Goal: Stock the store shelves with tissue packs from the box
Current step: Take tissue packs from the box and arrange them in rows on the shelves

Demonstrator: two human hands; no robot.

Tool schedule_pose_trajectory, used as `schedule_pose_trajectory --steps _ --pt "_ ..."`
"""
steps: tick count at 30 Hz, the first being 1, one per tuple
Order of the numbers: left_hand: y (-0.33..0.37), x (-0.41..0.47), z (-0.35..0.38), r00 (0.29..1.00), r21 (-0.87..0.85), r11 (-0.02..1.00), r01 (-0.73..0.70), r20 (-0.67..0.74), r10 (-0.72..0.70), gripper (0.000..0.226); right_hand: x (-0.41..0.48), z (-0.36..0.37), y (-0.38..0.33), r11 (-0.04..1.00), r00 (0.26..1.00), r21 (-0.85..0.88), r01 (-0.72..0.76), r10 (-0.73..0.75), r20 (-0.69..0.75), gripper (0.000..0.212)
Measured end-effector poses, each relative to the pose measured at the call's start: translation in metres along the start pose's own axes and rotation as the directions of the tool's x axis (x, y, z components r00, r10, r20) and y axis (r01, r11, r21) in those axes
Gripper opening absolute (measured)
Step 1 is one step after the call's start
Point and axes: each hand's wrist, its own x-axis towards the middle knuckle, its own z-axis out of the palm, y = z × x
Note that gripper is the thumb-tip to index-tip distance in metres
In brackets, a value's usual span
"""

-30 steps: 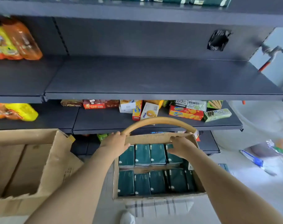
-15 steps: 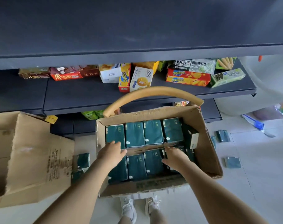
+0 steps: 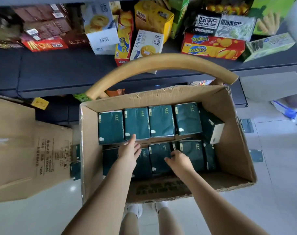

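An open cardboard box (image 3: 235, 150) stands before me, holding several dark green tissue packs (image 3: 161, 121) in two rows with a cardboard strip between them. My left hand (image 3: 130, 150) reaches into the box with straight fingers, its fingertip touching the near edge of a far-row pack. My right hand (image 3: 178, 160) lies over the near row, fingers curled at the top edge of a pack (image 3: 159, 156); I cannot tell whether it grips it. One pack (image 3: 213, 126) leans tilted at the right end.
A curved tan handle (image 3: 161, 63) arches behind the box. The dark shelf (image 3: 59, 72) beyond carries biscuit boxes (image 3: 212, 46). A second, larger cardboard box (image 3: 25, 150) stands at the left. Loose tissue packs (image 3: 256, 156) lie on the tiled floor at right. My shoes (image 3: 135, 209) are below the box.
My view has tilted down and closer to the box. Both hands have come off the box's far rim and down onto the packs; the left hand has moved forward to the far row.
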Motion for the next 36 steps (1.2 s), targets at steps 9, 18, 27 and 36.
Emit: schedule_pose_trajectory --steps 9,18,27,36 --pt "0.009 -0.005 0.009 0.997 -0.124 0.991 0.049 0.065 -0.042 0.045 0.009 -0.011 -0.008 0.935 0.994 0.353 -0.036 0.070 -0.083 0.040" --pt "0.014 -0.009 0.008 0.996 -0.092 0.996 -0.014 0.085 0.022 0.019 0.032 -0.013 -0.046 0.241 0.960 0.962 -0.127 0.273 0.059 0.028" --pt "0.022 -0.011 -0.015 0.982 0.091 0.990 -0.107 0.163 0.091 0.012 0.036 -0.003 -0.052 0.152 0.942 0.981 -0.119 0.330 0.064 0.029" --pt "0.036 -0.066 -0.039 0.949 0.052 0.991 -0.121 0.299 0.100 0.011 -0.040 -0.029 -0.025 0.266 0.962 0.964 -0.013 0.266 -0.061 0.021"
